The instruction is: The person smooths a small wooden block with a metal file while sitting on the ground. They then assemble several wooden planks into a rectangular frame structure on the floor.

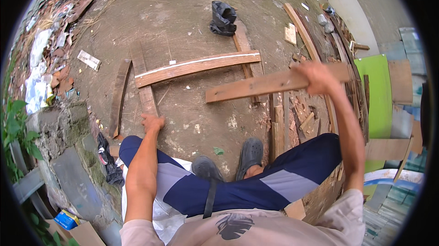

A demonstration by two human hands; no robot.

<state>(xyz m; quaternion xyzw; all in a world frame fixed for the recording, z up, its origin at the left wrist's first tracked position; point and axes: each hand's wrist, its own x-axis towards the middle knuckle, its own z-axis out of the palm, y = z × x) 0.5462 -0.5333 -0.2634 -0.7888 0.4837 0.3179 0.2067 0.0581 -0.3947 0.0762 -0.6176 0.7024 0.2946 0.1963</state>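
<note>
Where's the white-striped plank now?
In the head view, the white-striped plank lies above and slightly left of centre, across the left plank at the left hand and another plank beside the black bag.

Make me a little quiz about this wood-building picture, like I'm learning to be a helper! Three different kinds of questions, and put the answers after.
1. Which hand grips the loose plank?
2. True or false: the black plastic bag lies farther from the person than the striped board.
3. Choose one. The big bright sheet on the right is: A red, B blue, C green.

Key:
1. The right hand; the left hand touches another board.
2. True.
3. C.
</note>
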